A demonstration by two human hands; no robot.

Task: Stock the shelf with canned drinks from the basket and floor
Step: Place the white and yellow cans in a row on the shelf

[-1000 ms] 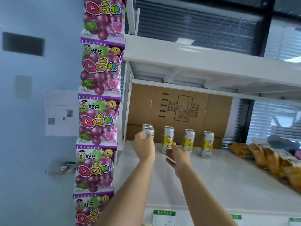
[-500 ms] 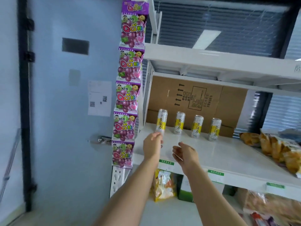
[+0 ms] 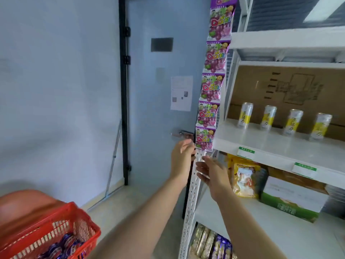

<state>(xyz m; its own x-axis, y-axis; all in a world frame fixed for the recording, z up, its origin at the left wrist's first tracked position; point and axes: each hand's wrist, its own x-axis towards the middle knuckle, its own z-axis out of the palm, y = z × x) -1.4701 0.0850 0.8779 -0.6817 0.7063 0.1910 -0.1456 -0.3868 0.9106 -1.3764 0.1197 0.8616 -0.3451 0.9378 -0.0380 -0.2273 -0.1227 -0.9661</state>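
Both arms reach forward at mid-height. Left hand (image 3: 182, 156) is empty, fingers loosely curved, just beside the perforated post (image 3: 187, 221). Right hand (image 3: 212, 171) is empty, fingers relaxed and slightly spread, in front of the post. Four cans (image 3: 268, 117) stand upright in a row towards the back of the white shelf (image 3: 261, 144). Red basket (image 3: 85, 217), lower left, holds purple-topped items, too blurred to identify.

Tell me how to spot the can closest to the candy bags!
Look at the white shelf backed by cardboard. Four yellow-and-silver cans stand there in a row. Yours is the leftmost can, nearest the hanging purple candy bags.
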